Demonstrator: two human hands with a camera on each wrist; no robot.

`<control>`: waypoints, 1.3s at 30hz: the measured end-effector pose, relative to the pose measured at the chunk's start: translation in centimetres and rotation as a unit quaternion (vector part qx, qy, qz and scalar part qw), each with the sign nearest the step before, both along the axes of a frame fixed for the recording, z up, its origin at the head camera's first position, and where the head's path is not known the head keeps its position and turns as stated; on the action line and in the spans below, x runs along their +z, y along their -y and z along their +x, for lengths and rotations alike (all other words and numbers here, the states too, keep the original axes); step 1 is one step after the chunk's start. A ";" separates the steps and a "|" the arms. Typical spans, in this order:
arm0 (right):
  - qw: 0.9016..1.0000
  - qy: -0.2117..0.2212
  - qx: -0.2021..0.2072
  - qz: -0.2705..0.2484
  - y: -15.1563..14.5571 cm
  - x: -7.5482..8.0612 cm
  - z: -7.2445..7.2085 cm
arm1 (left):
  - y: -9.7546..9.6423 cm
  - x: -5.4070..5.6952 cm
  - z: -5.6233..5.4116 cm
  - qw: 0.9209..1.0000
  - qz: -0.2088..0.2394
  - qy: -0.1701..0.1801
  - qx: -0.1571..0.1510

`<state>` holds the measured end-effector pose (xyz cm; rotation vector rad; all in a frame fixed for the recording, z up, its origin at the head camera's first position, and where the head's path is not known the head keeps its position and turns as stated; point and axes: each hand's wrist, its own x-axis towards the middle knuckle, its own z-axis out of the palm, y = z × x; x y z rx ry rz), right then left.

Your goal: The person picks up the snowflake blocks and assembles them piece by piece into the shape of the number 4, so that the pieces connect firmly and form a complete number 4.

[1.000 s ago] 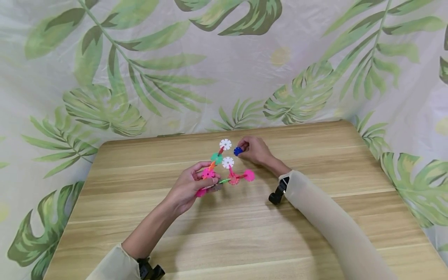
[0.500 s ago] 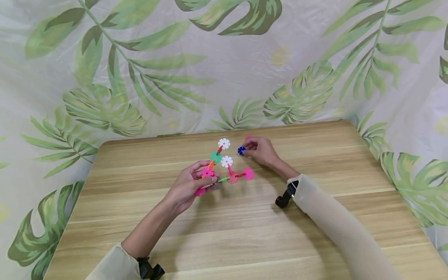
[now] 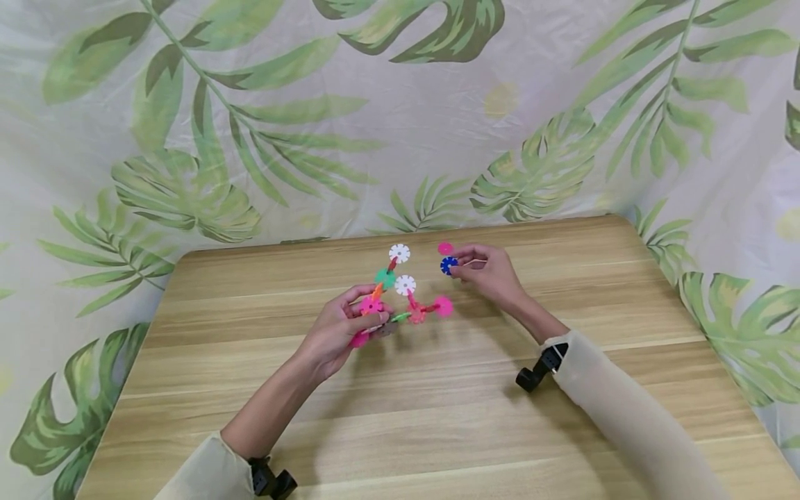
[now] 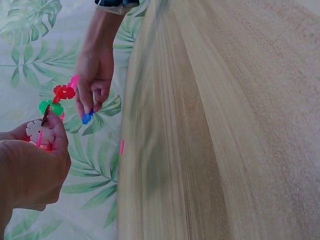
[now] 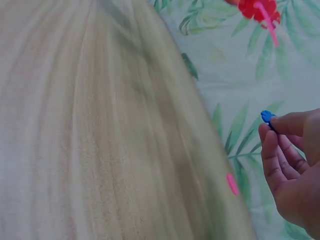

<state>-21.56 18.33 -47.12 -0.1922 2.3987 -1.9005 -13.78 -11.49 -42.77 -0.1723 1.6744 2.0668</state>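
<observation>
My left hand point(image 3: 337, 332) grips a chain of linked, notched plastic discs by its pink and grey pieces, held up over the table. One branch runs through orange and a green disc point(image 3: 385, 278) to a white disc point(image 3: 399, 253). The other passes a light green piece to a coral disc point(image 3: 417, 312), which bears a second white disc point(image 3: 405, 285) and, by a red link, a pink disc point(image 3: 444, 306). My right hand point(image 3: 494, 274) pinches a single blue notched disc point(image 3: 448, 265) between thumb and fingertips, apart from the chain. In the right wrist view the blue disc point(image 5: 268, 116) shows nearly edge-on.
A loose pink disc point(image 3: 445, 248) lies on the wooden table point(image 3: 450, 430) near its back edge, just beyond the blue disc. Behind the table hangs a leaf-patterned cloth point(image 3: 425, 125). Each wrist carries a small black camera point(image 3: 540, 368).
My right hand has moved to the right with the blue disc, uncovering the loose pink disc on the table. The left hand and its chain have stayed nearly still.
</observation>
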 end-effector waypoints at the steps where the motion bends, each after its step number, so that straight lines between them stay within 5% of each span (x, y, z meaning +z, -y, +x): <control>1: 1.000 -0.003 -0.004 -0.010 -0.1 0.2 0.3 | 0.0 0.0 0.0 1.000 0.000 -0.002 0.001; 11: 0.997 -0.041 -0.042 -0.051 -0.9 2.4 3.2 | -0.3 0.0 -0.2 1.000 0.013 -0.015 0.012; 20: 0.994 -0.087 -0.033 -0.049 -0.2 4.0 6.6 | -0.5 0.3 -0.4 1.000 0.014 -0.017 0.020; 28: 0.990 -0.137 -0.001 -0.028 1.6 3.7 8.9 | -1.0 0.5 -0.4 0.999 0.028 -0.013 0.033; 39: 0.986 -0.166 -0.002 -0.026 3.4 2.8 9.6 | -1.5 0.9 -0.2 0.998 0.037 -0.019 0.040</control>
